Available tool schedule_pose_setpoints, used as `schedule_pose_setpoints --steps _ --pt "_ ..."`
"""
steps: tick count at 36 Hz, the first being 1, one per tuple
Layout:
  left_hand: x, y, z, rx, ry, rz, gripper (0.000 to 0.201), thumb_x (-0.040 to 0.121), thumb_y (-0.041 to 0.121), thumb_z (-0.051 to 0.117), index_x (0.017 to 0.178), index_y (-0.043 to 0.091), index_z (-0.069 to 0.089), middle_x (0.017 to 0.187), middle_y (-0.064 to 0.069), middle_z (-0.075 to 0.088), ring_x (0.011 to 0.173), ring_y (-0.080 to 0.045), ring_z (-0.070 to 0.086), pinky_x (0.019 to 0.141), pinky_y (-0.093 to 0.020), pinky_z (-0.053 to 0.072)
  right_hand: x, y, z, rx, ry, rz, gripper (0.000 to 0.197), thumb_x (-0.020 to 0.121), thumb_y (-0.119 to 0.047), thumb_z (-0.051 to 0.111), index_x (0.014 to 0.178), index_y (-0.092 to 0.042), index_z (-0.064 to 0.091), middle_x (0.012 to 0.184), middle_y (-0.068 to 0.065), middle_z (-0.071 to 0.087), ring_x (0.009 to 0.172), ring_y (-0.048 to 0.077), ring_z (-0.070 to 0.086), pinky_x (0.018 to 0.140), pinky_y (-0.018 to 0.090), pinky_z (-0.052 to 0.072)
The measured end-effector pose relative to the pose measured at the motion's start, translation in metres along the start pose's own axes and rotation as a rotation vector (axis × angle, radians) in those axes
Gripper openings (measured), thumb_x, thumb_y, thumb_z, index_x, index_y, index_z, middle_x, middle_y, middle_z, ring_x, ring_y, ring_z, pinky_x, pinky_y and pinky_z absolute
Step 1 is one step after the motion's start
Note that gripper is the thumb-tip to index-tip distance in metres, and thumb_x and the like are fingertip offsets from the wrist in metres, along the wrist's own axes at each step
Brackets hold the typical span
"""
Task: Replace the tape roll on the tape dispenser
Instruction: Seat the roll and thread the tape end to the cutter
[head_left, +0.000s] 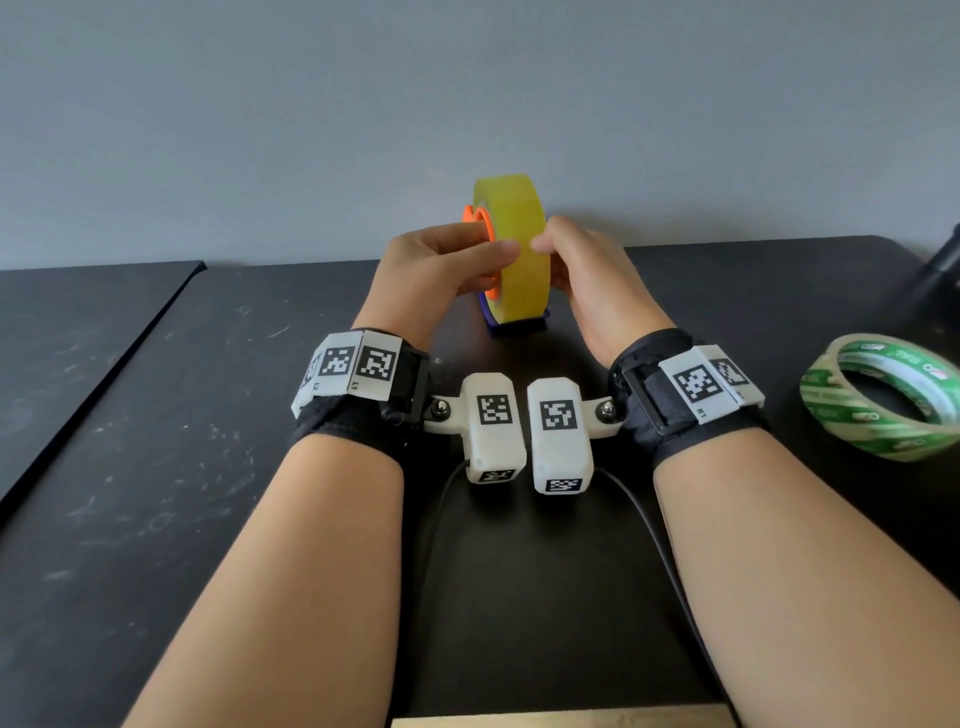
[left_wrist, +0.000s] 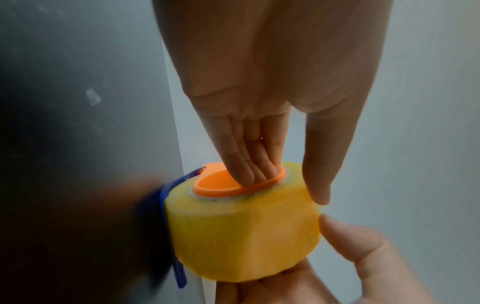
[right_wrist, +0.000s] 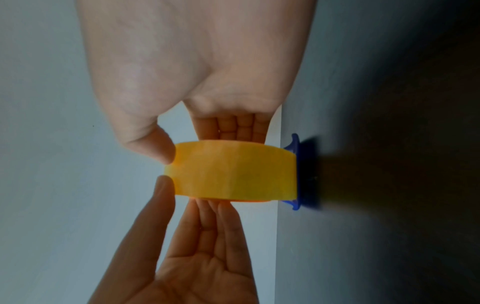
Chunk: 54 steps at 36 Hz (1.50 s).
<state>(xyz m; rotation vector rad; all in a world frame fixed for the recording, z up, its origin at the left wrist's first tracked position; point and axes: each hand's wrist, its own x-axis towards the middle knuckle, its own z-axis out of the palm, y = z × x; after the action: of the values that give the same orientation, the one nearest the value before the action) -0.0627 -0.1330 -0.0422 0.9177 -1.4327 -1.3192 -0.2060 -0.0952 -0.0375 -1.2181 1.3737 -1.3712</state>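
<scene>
A yellow tape roll (head_left: 519, 218) stands on edge over the blue dispenser base (head_left: 519, 328) at the back of the black table. An orange hub (head_left: 475, 217) sits in its core on the left face. My left hand (head_left: 488, 260) presses straight fingers (left_wrist: 249, 164) against the hub (left_wrist: 215, 183), and its thumb rests on the roll's rim (left_wrist: 241, 236). My right hand (head_left: 558, 254) cups the roll (right_wrist: 233, 174) from the right, thumb on the rim and fingers behind the right face. The dispenser's blue frame (right_wrist: 294, 144) is mostly hidden by the roll.
A green-printed tape roll (head_left: 883, 395) lies flat on the table (head_left: 156, 467) at the right. A dark object (head_left: 940, 275) stands at the far right edge. A grey wall rises just behind the dispenser. Cables run back from my wrist cameras.
</scene>
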Motion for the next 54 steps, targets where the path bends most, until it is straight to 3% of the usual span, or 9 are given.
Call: schedule_pose_setpoints --steps 8,16,22,28,34,39,43,48,54 --pt "-0.002 0.003 0.003 0.025 -0.053 0.013 0.032 0.078 0.009 0.069 0.109 0.006 0.071 0.106 -0.018 0.073 0.091 -0.024 0.067 0.091 -0.037 0.053 0.006 0.000 0.002 0.008 0.026 0.019 0.020 0.066 -0.038 0.058 0.070 -0.021 0.067 0.088 0.007 0.069 0.096 0.034 0.067 0.105 0.052 0.048" --pt "-0.001 0.001 0.003 0.089 -0.037 0.010 0.043 0.066 -0.001 0.068 0.108 0.007 0.070 0.101 -0.018 0.073 0.092 -0.026 0.070 0.091 -0.036 0.055 0.007 0.000 0.005 0.035 0.000 0.014 0.037 0.057 -0.041 0.062 0.083 -0.015 0.067 0.094 0.016 0.070 0.094 0.033 0.065 0.105 0.055 0.044" --pt "-0.002 0.001 0.002 0.030 -0.017 0.022 0.045 0.074 -0.007 0.066 0.119 -0.002 0.066 0.110 -0.021 0.072 0.101 -0.029 0.070 0.093 -0.034 0.056 0.005 0.000 0.003 -0.052 -0.050 -0.062 0.055 0.064 -0.023 0.050 0.101 0.017 0.053 0.089 0.016 0.060 0.086 0.026 0.057 0.091 0.054 0.048" --pt "-0.003 0.001 0.001 0.034 -0.037 0.010 0.043 0.077 -0.007 0.067 0.118 0.003 0.069 0.107 -0.015 0.074 0.099 -0.023 0.071 0.089 -0.028 0.056 0.004 0.000 0.004 -0.013 0.009 -0.034 0.024 0.068 -0.030 0.053 0.080 -0.011 0.063 0.086 0.009 0.062 0.084 0.019 0.057 0.082 0.034 0.045" --pt "-0.004 0.002 0.001 0.029 -0.051 0.010 0.041 0.079 -0.007 0.067 0.118 0.005 0.069 0.107 -0.015 0.075 0.098 -0.021 0.071 0.091 -0.029 0.056 0.007 0.004 0.001 0.050 0.038 -0.024 0.020 0.089 -0.019 0.055 0.071 -0.016 0.062 0.079 0.006 0.064 0.079 0.019 0.059 0.080 0.034 0.047" --pt "-0.006 0.002 0.005 0.040 -0.016 0.022 0.037 0.077 -0.002 0.071 0.112 0.011 0.073 0.102 -0.022 0.073 0.090 -0.024 0.069 0.097 -0.040 0.054 0.011 0.005 -0.001 0.075 0.042 0.005 0.013 0.064 -0.029 0.061 0.053 -0.023 0.062 0.065 -0.003 0.061 0.077 0.020 0.056 0.085 0.040 0.043" --pt "-0.007 0.003 0.006 0.033 0.006 0.004 0.039 0.072 0.004 0.074 0.110 0.014 0.075 0.102 -0.025 0.072 0.091 -0.030 0.067 0.098 -0.047 0.052 0.015 0.009 -0.002 0.071 -0.011 -0.004 0.039 0.050 -0.040 0.060 0.080 -0.015 0.059 0.087 0.011 0.054 0.087 0.027 0.049 0.085 0.046 0.038" --pt "-0.006 0.004 0.005 0.003 0.068 0.005 0.032 0.076 -0.001 0.072 0.107 0.006 0.075 0.101 -0.019 0.075 0.088 -0.026 0.067 0.093 -0.042 0.056 0.008 0.005 0.000 0.037 -0.065 -0.057 0.053 0.062 -0.020 0.054 0.098 0.019 0.054 0.087 0.021 0.059 0.086 0.026 0.054 0.085 0.041 0.042" --pt "-0.005 0.003 0.005 -0.006 0.092 0.003 0.021 0.079 0.000 0.072 0.099 0.005 0.076 0.085 -0.007 0.076 0.075 -0.015 0.069 0.074 -0.024 0.058 0.007 0.005 0.000 0.014 -0.073 -0.077 0.053 0.063 -0.017 0.056 0.104 0.016 0.060 0.091 0.020 0.063 0.089 0.027 0.057 0.091 0.044 0.045"
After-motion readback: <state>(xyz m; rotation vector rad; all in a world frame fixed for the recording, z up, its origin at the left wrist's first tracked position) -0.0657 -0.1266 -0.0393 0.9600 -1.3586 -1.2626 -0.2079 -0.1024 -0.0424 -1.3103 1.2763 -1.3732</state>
